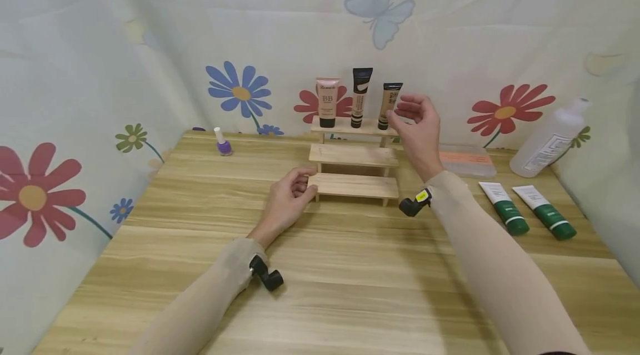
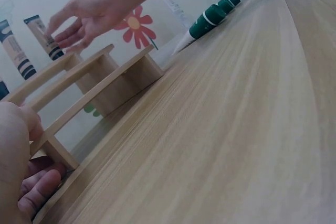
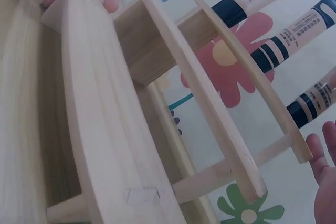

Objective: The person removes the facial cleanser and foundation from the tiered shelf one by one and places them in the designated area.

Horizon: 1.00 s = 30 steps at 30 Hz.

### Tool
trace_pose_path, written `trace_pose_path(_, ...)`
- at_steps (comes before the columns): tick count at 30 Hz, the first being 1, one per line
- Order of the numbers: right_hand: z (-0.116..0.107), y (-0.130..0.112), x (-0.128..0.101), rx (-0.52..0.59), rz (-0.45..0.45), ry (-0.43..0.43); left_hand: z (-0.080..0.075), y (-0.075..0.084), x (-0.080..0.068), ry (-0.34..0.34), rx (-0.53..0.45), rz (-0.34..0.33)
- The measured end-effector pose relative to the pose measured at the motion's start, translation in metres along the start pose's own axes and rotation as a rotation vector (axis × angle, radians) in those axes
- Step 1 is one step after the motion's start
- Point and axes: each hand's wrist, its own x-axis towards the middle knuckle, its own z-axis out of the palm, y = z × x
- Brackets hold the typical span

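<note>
Right hand (image 1: pixel 419 131) is raised at the right end of the stepped wooden rack's (image 1: pixel 354 170) top shelf, fingers loosely spread, holding nothing. Its fingertips are just beside the tan tube with black cap (image 1: pixel 388 106); can't tell from the head view whether they touch it. In the left wrist view the fingers (image 2: pixel 68 34) overlap the tube (image 2: pixel 44 37), contact unclear.

Tan tube stands upright, cap down, rightmost of three on the top shelf. Long axis vertical. It lies just left of the right hand's fingertips, toward the far edge of the table (image 1: pixel 350 288). Right hand is clearly nearer; left is well apart from it, down at the lowest shelf.

Left hand (image 1: pixel 289 199) rests on the table at the left end of the lowest shelf, fingers curled round that end, bracing the rack.

Other tubes on the top shelf: pink BB tube (image 1: pixel 327 101) at left, black-topped tube (image 1: pixel 360 96) in the middle. Lower two shelves are bare.

Surface: light wood-grain table. Near the right edge: two white-and-green tubes (image 1: pixel 527 215) lying flat, a clear flat box (image 1: pixel 466 160), a white bottle (image 1: pixel 549 139) leaning at the far right corner. Purple nail polish bottle (image 1: pixel 223 143) toward the far left corner.

Room: a flower-and-butterfly printed cloth (image 1: pixel 150 38) hangs behind and at both sides.
</note>
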Motion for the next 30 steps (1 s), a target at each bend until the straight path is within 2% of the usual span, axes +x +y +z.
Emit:
trace_pose_path(6, 0.007, -0.004, 0.002, 0.019, 0.021, -0.006, 0.001, 0.002, 0.000, -0.004, 0.003, 0.007)
trace_pose_path(15, 0.016, -0.005, 0.005, -0.048, 0.041, 0.006, 0.000, 0.002, -0.001, -0.005, -0.012, 0.002)
trace_pose_path(30, 0.007, -0.008, 0.002, -0.034, -0.002, 0.036, 0.000, 0.002, -0.001, -0.003, -0.007, 0.002)
